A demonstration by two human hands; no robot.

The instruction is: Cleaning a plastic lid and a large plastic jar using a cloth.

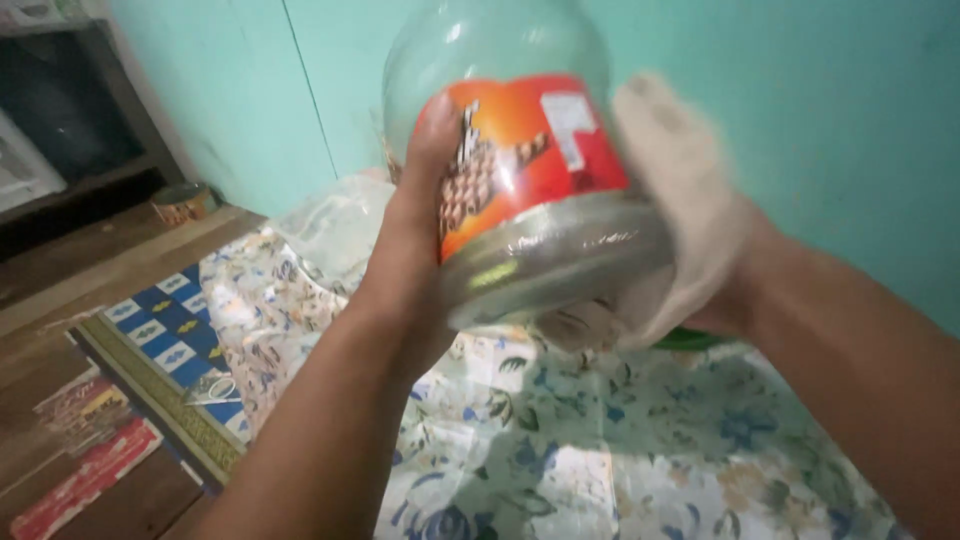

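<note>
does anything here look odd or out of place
Only the jar stands out: the clear glass jar with a red label is held tilted in mid-air, left hand on its side, right hand pressing a pale cloth against it. No spill or damage shows.

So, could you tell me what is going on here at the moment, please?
A person holds a large clear glass jar with a red-orange label up in front of them. The left hand grips its side, while the right hand presses a pale cloth, blurred, against the other side. Below lies a floral sheet, with a patterned mat on the wooden floor to the left.
</note>
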